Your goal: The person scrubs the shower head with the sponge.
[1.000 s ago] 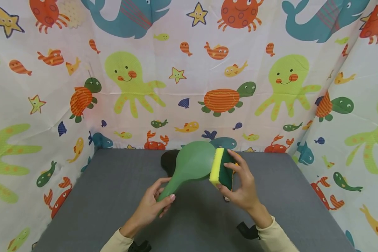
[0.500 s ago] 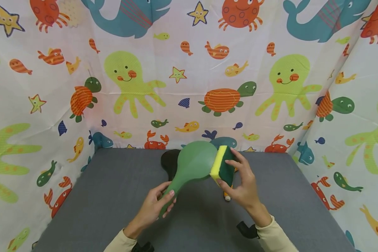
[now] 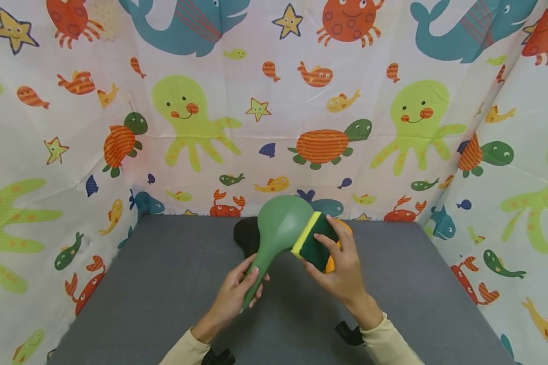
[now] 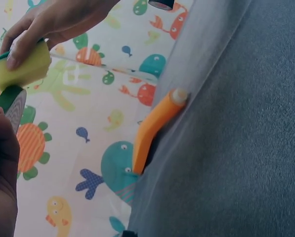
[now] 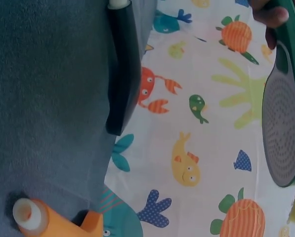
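Note:
My left hand (image 3: 233,294) grips the handle of a green handheld shower head (image 3: 280,218), with the round head tilted up. Its grey spray face (image 5: 282,118), dotted with small holes, is turned away from the head camera but shows in the right wrist view. Between right thumb and fingers, my right hand (image 3: 342,271) holds a yellow sponge (image 4: 26,69) with a dark green scouring side. The sponge's yellow side rests against the right side of the green head. Both things are held above the grey table.
A black shower head (image 3: 245,235) lies at the back of the grey table (image 3: 173,274), partly hidden by the green one. An orange shower head (image 4: 154,123) lies behind the sponge. A curtain (image 3: 274,126) printed with sea animals surrounds the table.
The green shower head has tilted more upright, and my left hand has shifted up and right with it. The sponge has moved down and left along the head's edge.

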The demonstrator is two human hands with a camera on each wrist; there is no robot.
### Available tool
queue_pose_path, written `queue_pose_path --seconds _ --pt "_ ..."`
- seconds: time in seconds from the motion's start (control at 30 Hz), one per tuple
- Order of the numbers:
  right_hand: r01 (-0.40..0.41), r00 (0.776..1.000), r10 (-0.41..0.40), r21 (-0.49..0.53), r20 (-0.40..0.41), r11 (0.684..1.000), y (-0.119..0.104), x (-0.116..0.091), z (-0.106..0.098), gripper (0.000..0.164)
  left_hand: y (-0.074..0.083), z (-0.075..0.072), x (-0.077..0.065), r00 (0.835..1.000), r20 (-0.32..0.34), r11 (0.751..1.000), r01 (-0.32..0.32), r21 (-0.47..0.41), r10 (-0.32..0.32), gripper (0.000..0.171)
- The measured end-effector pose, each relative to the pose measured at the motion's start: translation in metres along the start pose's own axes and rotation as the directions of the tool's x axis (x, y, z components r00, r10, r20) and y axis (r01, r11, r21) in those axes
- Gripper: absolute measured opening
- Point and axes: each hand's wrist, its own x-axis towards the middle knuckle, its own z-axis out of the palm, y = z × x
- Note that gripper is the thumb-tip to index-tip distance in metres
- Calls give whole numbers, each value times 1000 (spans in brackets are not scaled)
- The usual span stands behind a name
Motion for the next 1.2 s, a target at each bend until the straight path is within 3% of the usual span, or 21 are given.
queue_pose_path --seconds 0.23,0.53,0.87,1.2 --pt "1 1000 -1 -14 4 1000 -5 -2 6 57 -1 4 4 998 44 999 35 -19 -34 52" --pt "50 998 -49 -23 30 998 -11 -10 14 53 1 6 5 990 27 991 137 -5 -137 56" --pt "87 993 -86 -11 83 996 -18 -13 20 52 1 9 6 988 -2 988 156 4 -156 58" --pt "108 989 -107 -8 106 994 -17 -3 18 54 6 8 8 981 -12 978 192 -77 -193 60"
